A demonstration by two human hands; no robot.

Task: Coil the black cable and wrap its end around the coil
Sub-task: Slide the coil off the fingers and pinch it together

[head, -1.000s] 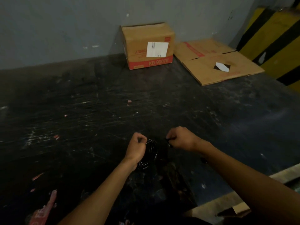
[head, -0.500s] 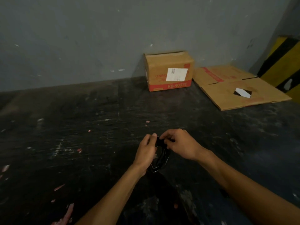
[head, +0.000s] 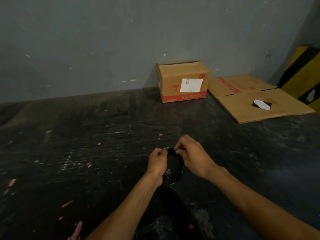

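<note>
A grey wall (head: 103,49) rises behind a dark, scratched work surface (head: 69,153) flecked with pale and pink scraps. Against the wall, at far right, flattened cardboard (head: 256,104) lies beside an upright brown cardboard box (head: 183,80) printed in red "KB-9007E" with a white label. Two bare forearms reach in from below. The left hand (head: 158,161) and right hand (head: 194,157) meet above the surface's middle, fingers curled, both gripping the black cable (head: 174,172), a small coil hanging between them. The right hand's fingertips (head: 176,149) pinch the coil's top, close to the left thumb.
</note>
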